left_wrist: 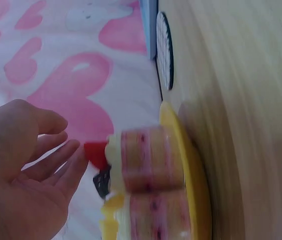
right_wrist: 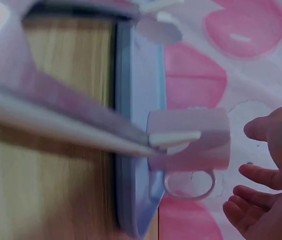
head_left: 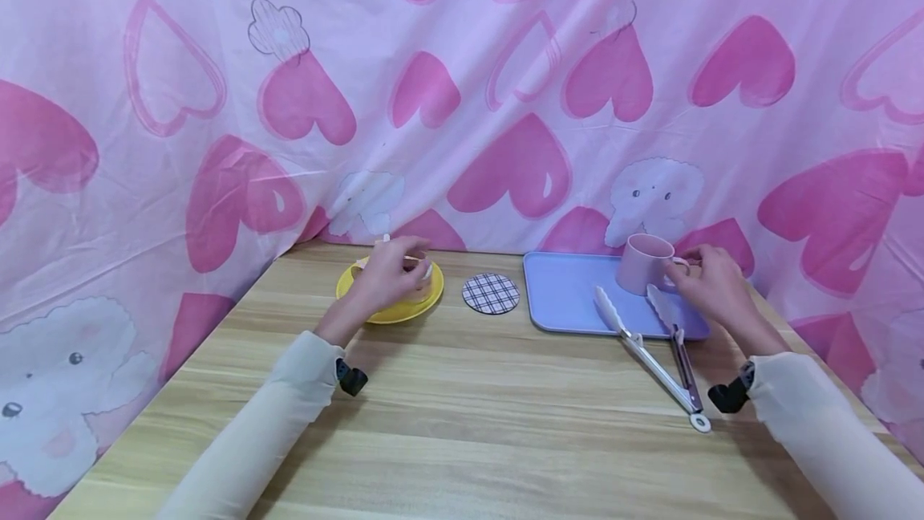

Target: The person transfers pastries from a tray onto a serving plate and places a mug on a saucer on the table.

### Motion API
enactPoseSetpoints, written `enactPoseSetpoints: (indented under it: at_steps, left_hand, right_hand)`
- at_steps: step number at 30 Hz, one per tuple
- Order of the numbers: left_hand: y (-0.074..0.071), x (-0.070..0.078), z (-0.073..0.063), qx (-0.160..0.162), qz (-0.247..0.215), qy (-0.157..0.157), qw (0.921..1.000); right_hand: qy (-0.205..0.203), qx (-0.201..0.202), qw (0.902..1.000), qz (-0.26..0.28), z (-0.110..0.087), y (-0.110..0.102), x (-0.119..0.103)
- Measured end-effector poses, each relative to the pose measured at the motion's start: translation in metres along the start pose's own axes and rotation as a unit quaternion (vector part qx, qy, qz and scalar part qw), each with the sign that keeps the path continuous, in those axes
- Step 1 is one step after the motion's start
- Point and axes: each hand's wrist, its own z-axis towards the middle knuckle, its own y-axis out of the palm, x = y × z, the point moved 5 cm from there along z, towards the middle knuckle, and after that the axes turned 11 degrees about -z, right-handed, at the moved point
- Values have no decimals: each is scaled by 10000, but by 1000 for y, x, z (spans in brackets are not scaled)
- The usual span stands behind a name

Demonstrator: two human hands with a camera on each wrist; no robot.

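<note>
Over a yellow plate [head_left: 395, 313] my left hand [head_left: 391, 267] hovers with loosely bent fingers and nothing in its grasp. Layered cake pieces [left_wrist: 153, 160] stand on that plate, topped with a red fruit [left_wrist: 96, 154] and dark and yellow bits; the fingertips come right up to the red fruit. A pink mug [head_left: 642, 267] stands upright on a blue tray [head_left: 570, 303]. Beside the mug's handle [right_wrist: 191, 196] is my right hand [right_wrist: 271, 185], its fingers spread and a gap showing between them and the mug in the right wrist view.
Metal tongs [head_left: 653, 363] lie with spread arms, tips over the tray's front edge and ring end on the wooden table [head_left: 462, 432]. Between plate and tray sits a round checked coaster [head_left: 491, 294]. A pink heart-patterned cloth [head_left: 433, 159] hangs behind the table.
</note>
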Motion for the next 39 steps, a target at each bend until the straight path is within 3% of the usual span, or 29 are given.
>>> enactPoseSetpoints:
  at_steps: [7,17,23,27,31,35,39]
  left_hand:
    - [20,11,7,-196,151,365,9990]
    - [52,20,15,-748,347,355,9960]
    - [74,11,18,-1240,150,-202,9920]
    - [85,3,20,-1485,128,-446,9878]
    - [94,-7,24,-1484,281,-295,9881]
    - [105,-23,30,-1393,607,53,9884]
    - [107,-23,29,-1475,748,18,9862]
  right_hand:
    - [36,-420,9991,-100,14,12,7]
    - [424,-784,9958,216,32,25,15]
    - [223,-1053,9940,210,35,29,19]
    - [303,-1283,9906,366,32,31,24]
    - [429,-1408,9875,566,32,35,32]
    - [376,-1389,9883,511,35,36,36]
    - [347,-1404,9883,475,36,35,35]
